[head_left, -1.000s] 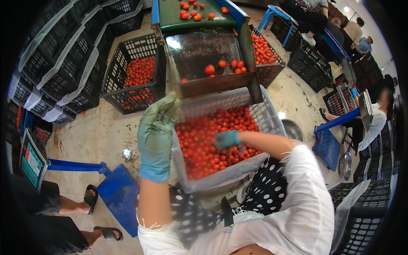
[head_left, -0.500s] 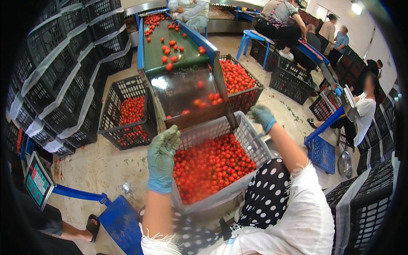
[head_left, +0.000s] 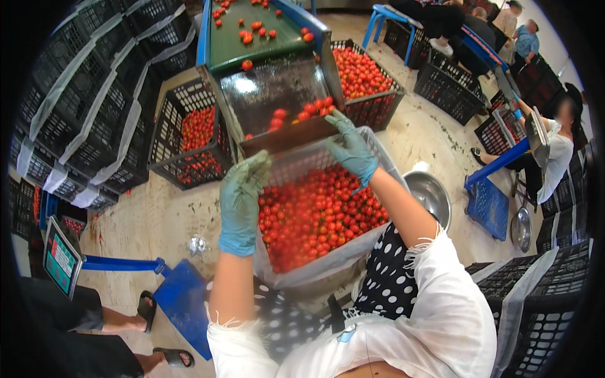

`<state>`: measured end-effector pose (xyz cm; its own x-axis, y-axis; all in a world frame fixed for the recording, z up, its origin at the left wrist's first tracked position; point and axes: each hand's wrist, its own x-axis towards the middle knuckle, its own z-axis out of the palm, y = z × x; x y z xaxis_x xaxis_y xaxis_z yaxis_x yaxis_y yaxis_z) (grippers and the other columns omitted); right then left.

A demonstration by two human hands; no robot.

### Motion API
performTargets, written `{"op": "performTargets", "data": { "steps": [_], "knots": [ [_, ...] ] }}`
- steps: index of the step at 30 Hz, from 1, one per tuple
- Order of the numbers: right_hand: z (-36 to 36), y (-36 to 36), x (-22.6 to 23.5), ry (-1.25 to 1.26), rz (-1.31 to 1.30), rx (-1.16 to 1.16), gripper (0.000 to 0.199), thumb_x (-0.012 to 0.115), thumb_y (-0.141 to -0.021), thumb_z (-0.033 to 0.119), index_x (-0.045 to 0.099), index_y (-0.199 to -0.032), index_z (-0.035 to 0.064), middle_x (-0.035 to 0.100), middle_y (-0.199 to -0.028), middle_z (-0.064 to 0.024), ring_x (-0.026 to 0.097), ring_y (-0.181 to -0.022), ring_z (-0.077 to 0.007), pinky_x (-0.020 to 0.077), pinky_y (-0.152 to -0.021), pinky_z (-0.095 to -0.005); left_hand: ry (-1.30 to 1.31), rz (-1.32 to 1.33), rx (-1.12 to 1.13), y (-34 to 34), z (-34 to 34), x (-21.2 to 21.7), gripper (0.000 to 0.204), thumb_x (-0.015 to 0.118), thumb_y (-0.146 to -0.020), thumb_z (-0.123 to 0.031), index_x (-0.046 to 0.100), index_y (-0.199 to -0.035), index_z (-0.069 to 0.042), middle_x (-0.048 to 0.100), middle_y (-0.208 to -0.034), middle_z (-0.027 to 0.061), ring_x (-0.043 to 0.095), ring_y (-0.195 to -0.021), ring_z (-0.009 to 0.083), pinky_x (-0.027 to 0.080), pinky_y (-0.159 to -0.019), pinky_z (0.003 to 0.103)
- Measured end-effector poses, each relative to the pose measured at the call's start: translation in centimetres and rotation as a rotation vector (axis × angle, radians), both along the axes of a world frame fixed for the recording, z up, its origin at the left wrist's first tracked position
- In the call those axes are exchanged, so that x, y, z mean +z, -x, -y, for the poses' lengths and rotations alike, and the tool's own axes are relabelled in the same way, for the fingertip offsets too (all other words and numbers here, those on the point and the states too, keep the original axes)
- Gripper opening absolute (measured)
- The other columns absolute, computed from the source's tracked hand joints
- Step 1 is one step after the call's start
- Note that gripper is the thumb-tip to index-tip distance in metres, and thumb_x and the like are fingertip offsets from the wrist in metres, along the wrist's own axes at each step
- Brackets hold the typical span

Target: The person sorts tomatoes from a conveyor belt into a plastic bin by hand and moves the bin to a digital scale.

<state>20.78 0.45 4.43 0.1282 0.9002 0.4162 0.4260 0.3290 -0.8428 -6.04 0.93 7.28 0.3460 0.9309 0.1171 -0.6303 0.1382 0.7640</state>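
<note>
Your gloved left hand [head_left: 241, 200] grips the pale crate [head_left: 386, 157] by its 9 o'clock rim and your right hand [head_left: 350, 148] its 12 o'clock rim under the chute [head_left: 277, 101]; tomatoes [head_left: 315, 214] nearly fill it, few left above.

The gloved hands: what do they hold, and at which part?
Both grip the pale crate of tomatoes: left hand at its left rim, right hand at its far rim.
</note>
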Motion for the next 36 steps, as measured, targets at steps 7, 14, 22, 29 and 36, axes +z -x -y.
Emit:
{"op": "performTargets", "data": {
  "steps": [7,14,22,29,36],
  "knots": [
    [0.4,-0.6,-0.3,0.058,0.055,0.023,0.051,0.056,-0.078,0.005,0.046,-0.128,0.0050,0.028,-0.143,-0.0169,0.050,-0.112,-0.0215,0.0427,-0.089,-0.0277,-0.016,-0.009,0.016,-0.4,-0.8,-0.4,0.033,0.046,-0.090,-0.018,0.056,-0.112,0.004,0.056,-0.118,0.0194,0.057,-0.106,0.0279,0.045,-0.091,0.034],
    [0.9,-0.5,-1.6,0.024,0.099,0.014,0.042,0.055,-0.080,0.008,0.050,-0.121,0.0029,0.043,-0.130,-0.0157,0.058,-0.097,-0.0234,0.0458,-0.085,-0.0307,-0.255,-0.557,0.165,-2.7,-2.0,-1.5,0.045,0.057,-0.082,-0.001,0.046,-0.126,0.001,0.035,-0.139,0.0145,0.054,-0.091,0.0058,0.045,-0.081,0.020],
    [3.0,3.1,-9.0,0.451,0.634,0.418,0.034,0.056,-0.080,0.019,0.057,-0.112,0.0081,0.060,-0.101,-0.0169,0.057,-0.095,-0.0332,0.0458,-0.084,-0.0407,-0.284,-0.567,0.123,-3.2,-2.2,-2.0,0.051,0.058,-0.081,0.001,0.042,-0.129,0.003,0.032,-0.140,0.0174,0.048,-0.111,0.0128,0.044,-0.090,0.024],
    [5.8,17.1,-16.9,0.221,1.070,0.955,0.049,0.061,-0.073,0.031,0.053,-0.118,0.0139,0.047,-0.128,-0.0072,0.046,-0.115,-0.0247,0.0390,-0.092,-0.0447,-0.303,-0.640,0.193,-2.1,-2.0,-1.6,0.050,0.059,-0.080,-0.001,0.043,-0.128,0.003,0.040,-0.136,0.0153,0.054,-0.102,0.0108,0.044,-0.089,0.024],
    [3.7,19.5,-16.1,0.576,1.273,0.864,0.040,0.055,-0.079,0.035,0.059,-0.114,0.0151,0.058,-0.115,-0.0073,0.052,-0.111,-0.0237,0.0239,-0.099,-0.0556,-0.263,-0.587,0.136,-0.8,-2.0,-1.5,0.050,0.060,-0.081,-0.003,0.044,-0.127,0.004,0.039,-0.137,0.0159,0.053,-0.105,0.0121,0.042,-0.091,0.025]
  ]
}}
